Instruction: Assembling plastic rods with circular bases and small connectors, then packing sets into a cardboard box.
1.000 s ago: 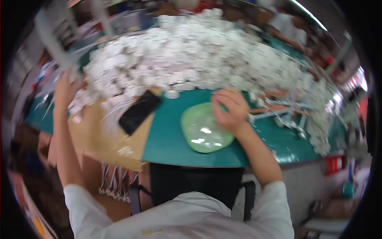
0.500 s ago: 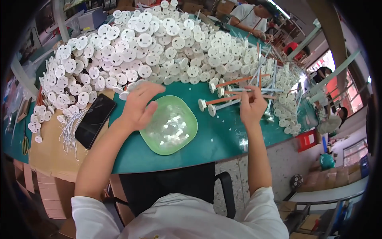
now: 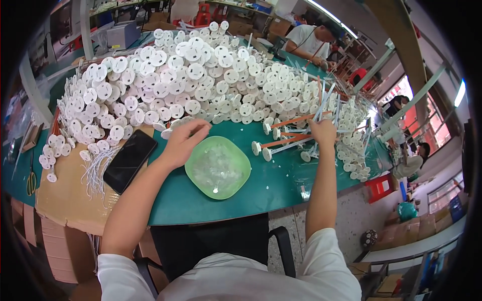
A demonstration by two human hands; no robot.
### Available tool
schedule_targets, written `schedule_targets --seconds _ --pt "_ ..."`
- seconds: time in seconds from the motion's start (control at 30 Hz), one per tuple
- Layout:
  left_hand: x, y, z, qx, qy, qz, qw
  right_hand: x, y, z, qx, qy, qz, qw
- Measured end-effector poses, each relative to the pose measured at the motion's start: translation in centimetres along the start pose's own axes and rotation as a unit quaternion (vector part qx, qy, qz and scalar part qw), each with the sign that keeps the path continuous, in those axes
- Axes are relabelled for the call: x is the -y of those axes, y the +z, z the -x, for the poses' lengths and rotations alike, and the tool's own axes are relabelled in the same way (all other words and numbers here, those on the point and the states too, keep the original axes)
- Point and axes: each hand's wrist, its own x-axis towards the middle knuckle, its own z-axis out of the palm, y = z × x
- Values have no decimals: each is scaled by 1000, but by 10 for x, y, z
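Observation:
My left hand (image 3: 185,142) is over the left rim of a light green bowl (image 3: 243,161). Its thumb and fingers are drawn together, and anything between them is too small to make out. Clear plastic pieces (image 3: 216,173) lie in the bowl. On the right, my right hand (image 3: 324,132) is closed at a loose bundle of long strips, its fingers pinching among them. An orange strip (image 3: 296,119) and a white strip (image 3: 288,144) stick out leftward, ending in round white caps (image 3: 256,148). My palm hides where the pinched strip runs.
A large heap of white discs (image 3: 196,72) fills the back of the green table (image 3: 201,210). At left, a black phone (image 3: 130,159) and thin white cords (image 3: 95,170) lie on cardboard (image 3: 65,200), with scissors (image 3: 31,180) beyond. Another person (image 3: 309,42) works at the back right.
The view has shifted a little. My left thumb and fingers have come closer together beside the bowl. My right hand has moved in among the strips and their far ends.

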Motion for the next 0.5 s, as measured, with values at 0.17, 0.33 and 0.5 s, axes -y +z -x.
schedule_targets --seconds 0.17,0.33,0.5 --pt "-12 12 3 69 -17 -26 997 -22 18 -17 -1 -77 -4 997" --pt "-13 12 5 49 -37 -7 998 -12 2 -15 50 -63 -335 939" --pt "-14 12 7 48 16 -125 991 -13 -6 1 -56 -213 -281 934"
